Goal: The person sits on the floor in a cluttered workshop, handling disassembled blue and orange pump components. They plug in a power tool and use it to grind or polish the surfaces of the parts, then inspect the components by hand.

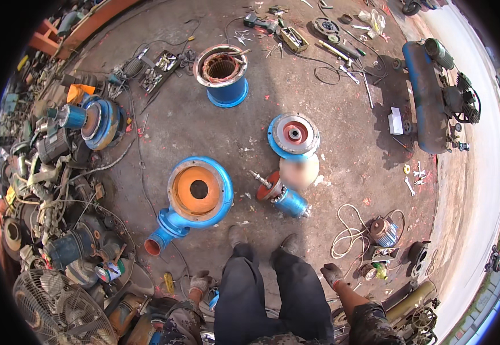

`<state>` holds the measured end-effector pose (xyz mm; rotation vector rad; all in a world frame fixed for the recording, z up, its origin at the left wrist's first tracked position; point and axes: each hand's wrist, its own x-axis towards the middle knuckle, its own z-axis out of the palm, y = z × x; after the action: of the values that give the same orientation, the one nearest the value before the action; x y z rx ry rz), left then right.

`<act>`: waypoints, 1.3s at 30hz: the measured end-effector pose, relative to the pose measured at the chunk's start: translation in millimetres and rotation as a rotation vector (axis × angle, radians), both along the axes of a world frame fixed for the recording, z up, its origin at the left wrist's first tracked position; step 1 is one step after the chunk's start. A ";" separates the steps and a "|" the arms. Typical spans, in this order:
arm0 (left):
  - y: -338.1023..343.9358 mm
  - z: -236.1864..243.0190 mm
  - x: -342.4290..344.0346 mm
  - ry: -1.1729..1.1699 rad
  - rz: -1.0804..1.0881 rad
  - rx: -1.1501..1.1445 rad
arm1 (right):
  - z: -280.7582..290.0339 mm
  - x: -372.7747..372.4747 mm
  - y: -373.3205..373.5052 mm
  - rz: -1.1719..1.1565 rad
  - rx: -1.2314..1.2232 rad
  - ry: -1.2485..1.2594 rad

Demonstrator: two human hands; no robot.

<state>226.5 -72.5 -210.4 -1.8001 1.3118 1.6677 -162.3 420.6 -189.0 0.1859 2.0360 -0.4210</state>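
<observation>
My left hand [200, 280], in a grey work glove, hangs beside my left leg with its fingers loosely apart and nothing seen in it. Close to it, a small blue thing [213, 302] is partly hidden by my leg. Out past my right leg, my gloved right hand [331, 273] hangs open and holds nothing. On the ground ahead of my feet lies a blue pump casing [222, 192] with an orange inside. Right of it are a blue shaft assembly [290, 201] and a round blue flanged cover [293, 135]. Farther off stands a blue motor housing [227, 92] with copper windings.
Motors and scrap parts [54, 146] crowd the left side, with a fan [66, 310] at near left. An air compressor [425, 95] stands far right. A small motor [383, 232] with coiled cable sits at near right. Wrenches [409, 186] and cables [141, 161] lie on the ground.
</observation>
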 end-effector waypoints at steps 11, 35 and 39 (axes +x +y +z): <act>144.0 173.5 99.1 -0.169 -0.485 0.110 | 113.9 107.4 241.1 0.198 -0.154 -0.232; 63.0 191.0 -219.0 0.029 0.234 0.139 | 256.2 -99.4 125.5 -0.633 -0.309 -0.095; 92.4 204.1 -218.6 -0.019 0.428 0.046 | 234.5 -162.2 129.9 -0.583 -0.360 -0.173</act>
<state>7.9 19.9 -6.3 -2.1737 0.9126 1.8633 -324.4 550.6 45.5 0.5757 1.6768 -1.0833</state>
